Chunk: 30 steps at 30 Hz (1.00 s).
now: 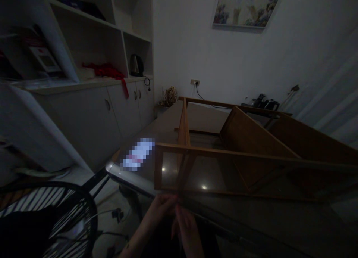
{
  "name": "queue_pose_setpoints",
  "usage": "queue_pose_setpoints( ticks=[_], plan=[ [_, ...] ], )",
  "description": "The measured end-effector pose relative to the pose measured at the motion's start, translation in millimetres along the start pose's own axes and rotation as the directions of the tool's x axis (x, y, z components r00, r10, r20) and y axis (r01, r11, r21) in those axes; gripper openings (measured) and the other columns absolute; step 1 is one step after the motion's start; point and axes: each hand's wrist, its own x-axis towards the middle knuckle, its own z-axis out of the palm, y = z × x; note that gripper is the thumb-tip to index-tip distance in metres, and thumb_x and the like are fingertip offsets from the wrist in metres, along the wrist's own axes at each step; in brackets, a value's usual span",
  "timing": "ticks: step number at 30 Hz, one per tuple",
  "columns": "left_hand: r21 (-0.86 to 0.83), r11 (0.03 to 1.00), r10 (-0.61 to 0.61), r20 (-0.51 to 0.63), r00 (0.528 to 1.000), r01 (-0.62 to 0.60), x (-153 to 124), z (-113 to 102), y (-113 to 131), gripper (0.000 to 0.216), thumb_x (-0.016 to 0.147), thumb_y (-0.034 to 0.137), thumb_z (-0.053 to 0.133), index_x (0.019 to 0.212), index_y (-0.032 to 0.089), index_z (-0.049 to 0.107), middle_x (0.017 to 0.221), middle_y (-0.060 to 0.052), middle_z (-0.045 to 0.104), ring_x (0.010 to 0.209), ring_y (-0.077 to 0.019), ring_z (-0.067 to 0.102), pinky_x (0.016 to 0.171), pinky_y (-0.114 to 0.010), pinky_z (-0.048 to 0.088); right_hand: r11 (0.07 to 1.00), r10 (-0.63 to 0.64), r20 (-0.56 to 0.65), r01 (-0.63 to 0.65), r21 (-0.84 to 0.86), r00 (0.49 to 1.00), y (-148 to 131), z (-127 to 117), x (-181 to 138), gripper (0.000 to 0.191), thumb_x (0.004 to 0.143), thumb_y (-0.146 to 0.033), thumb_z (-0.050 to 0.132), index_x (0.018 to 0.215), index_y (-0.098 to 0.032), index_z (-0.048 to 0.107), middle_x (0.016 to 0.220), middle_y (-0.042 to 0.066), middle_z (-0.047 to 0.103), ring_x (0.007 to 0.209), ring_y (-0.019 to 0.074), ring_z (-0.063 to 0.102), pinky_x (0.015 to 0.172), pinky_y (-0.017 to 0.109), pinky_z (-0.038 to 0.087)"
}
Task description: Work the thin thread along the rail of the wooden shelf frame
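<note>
My left hand point(165, 205) and my right hand point(185, 221) meet in front of the near edge of a glossy table point(137, 181). The fingers of both are drawn together, with the fingertips close to each other. Anything pinched between them is too dark and small to make out. Just beyond my hands, a brown wooden shelf frame point(207, 151) lies on its side across the tabletop. A lit phone point(138, 154), its screen blurred out, rests to the left of the frame.
A round black slatted chair point(91, 209) stands at lower left, with cables point(117, 214) on the floor beside it. White cabinets point(92, 116) line the left wall, holding a kettle point(136, 65) and red cloth point(107, 70). Dark items point(263, 102) sit behind the frame.
</note>
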Motion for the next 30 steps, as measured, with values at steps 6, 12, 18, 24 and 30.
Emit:
queue_pose_setpoints(
  ticks=[6,12,18,24,30],
  plan=[
    [-0.013,1.000,-0.019,0.040,0.999,0.020,-2.3,0.2,4.0,0.058,0.066,0.065,0.063,0.074,0.008,0.070,0.052,0.000,0.055,0.048,-0.0095,0.044,0.047,-0.019,0.031,0.999,0.033,-0.058,-0.032,0.010,0.998,6.1,-1.0,-2.4,0.050,0.078,-0.065,0.050,0.071,-0.018,0.063,0.064,0.001,0.058,0.062,0.0148,0.054,0.062,0.023,0.044],
    [0.025,1.000,0.003,0.020,1.000,-0.003,-1.0,1.3,7.5,0.052,0.064,0.062,0.066,0.060,0.010,0.064,0.045,0.003,0.050,0.044,-0.0082,0.041,0.044,-0.019,0.029,0.999,0.015,-0.061,-0.013,0.032,0.998,-0.8,-2.2,-2.3,0.047,0.077,-0.059,0.058,0.084,-0.014,0.069,0.072,0.005,0.063,0.073,0.0191,0.059,0.066,0.025,0.045],
    [-0.093,0.995,-0.019,0.021,1.000,0.021,4.3,1.6,-4.4,0.048,0.064,0.058,0.069,0.059,0.011,0.059,0.044,0.004,0.048,0.038,-0.0058,0.039,0.039,-0.018,0.026,0.997,0.002,-0.082,0.004,0.071,0.997,-2.9,0.4,-0.7,0.048,0.078,-0.061,0.055,0.081,-0.016,0.070,0.062,0.002,0.060,0.057,0.0147,0.053,0.052,0.023,0.041],
    [-0.155,0.987,-0.042,0.052,0.998,0.050,2.0,1.5,-9.3,0.047,0.068,0.057,0.066,0.067,0.010,0.062,0.042,0.006,0.044,0.034,-0.0033,0.033,0.036,-0.016,0.022,0.992,0.065,-0.136,-0.049,0.112,0.989,8.1,-0.7,-1.6,0.051,0.071,-0.065,0.059,0.086,-0.018,0.071,0.081,0.007,0.069,0.077,0.0218,0.063,0.066,0.027,0.049],
    [-0.085,0.996,0.002,0.049,0.999,0.003,-0.4,0.5,-11.1,0.049,0.070,0.060,0.062,0.070,0.011,0.065,0.037,0.006,0.043,0.030,-0.0056,0.036,0.033,-0.018,0.024,0.990,0.122,-0.117,-0.113,0.083,0.986,11.7,-1.6,-3.9,0.054,0.071,-0.064,0.060,0.092,-0.016,0.070,0.090,0.010,0.070,0.086,0.0247,0.064,0.073,0.029,0.051]
  ],
)
